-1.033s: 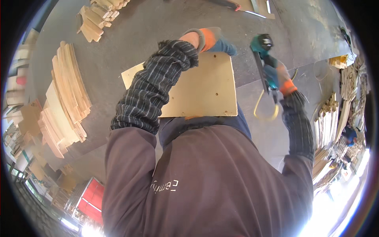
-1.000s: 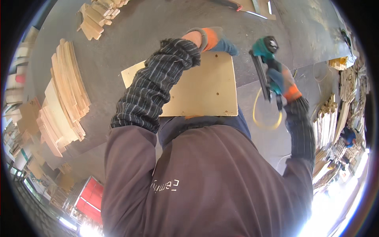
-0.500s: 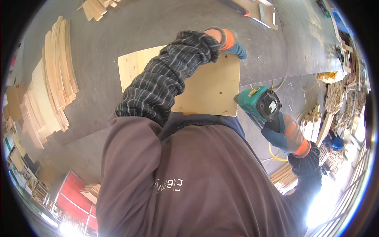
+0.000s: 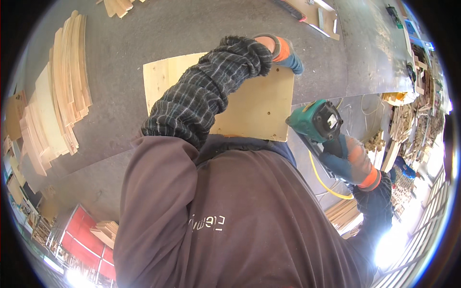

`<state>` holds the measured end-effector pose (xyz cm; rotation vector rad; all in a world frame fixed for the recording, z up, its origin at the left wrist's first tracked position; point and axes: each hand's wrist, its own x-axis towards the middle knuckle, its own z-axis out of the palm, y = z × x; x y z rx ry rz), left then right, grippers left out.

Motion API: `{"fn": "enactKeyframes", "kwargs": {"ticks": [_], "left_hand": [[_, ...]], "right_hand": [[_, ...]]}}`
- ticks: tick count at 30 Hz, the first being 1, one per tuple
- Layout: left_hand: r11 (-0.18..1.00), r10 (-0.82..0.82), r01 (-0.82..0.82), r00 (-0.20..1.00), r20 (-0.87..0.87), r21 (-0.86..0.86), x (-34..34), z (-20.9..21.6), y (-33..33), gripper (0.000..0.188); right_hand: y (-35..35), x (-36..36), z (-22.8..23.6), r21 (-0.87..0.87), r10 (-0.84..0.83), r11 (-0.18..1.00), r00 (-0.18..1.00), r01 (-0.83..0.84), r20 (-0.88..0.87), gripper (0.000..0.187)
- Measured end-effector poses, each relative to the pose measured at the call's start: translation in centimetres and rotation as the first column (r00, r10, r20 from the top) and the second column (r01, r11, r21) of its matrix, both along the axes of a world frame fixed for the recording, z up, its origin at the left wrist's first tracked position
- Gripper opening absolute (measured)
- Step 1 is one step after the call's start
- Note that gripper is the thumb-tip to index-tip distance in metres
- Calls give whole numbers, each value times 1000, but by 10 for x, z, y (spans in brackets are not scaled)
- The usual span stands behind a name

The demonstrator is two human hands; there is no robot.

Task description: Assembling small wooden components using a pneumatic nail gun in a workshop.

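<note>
A pale wooden board [image 4: 254, 103] with a few dark knots or holes lies in front of me on the dark table. My left hand [image 4: 289, 56], in an orange and blue-grey glove, is closed on the board's far right corner; the fingertips are partly hidden. The left arm in its checked sleeve crosses over the board. My right hand [image 4: 349, 161], gloved alike, is wrapped round the handle of a green and black nail gun [image 4: 314, 121]. The tool's nose end sits close beside the board's right edge; whether they touch I cannot tell.
Long thin wood strips [image 4: 69, 72] are stacked on the left. A yellow air hose [image 4: 319, 180] hangs below the nail gun. At the far right lies an open cardboard tray [image 4: 319, 18]. Beyond the table's right edge stand piles of wood scraps [image 4: 403, 125].
The nail gun has tilted and shifted slightly upward in the picture, and more of the yellow hose shows. My left hand stays on the board's corner.
</note>
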<state>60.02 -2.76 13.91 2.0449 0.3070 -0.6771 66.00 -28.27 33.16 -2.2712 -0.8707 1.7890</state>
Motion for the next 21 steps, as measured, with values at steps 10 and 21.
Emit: {"fn": "enactKeyframes", "kwargs": {"ticks": [10,21], "left_hand": [[991,-82,82,997,4,-103,18,-62,4,62],[979,-168,156,982,82,134,-7,-11,16,33]], "right_hand": [[34,15,-2,97,-286,952,956,292,-68,32],[48,15,-29,175,-277,941,956,290,-95,28]]}}
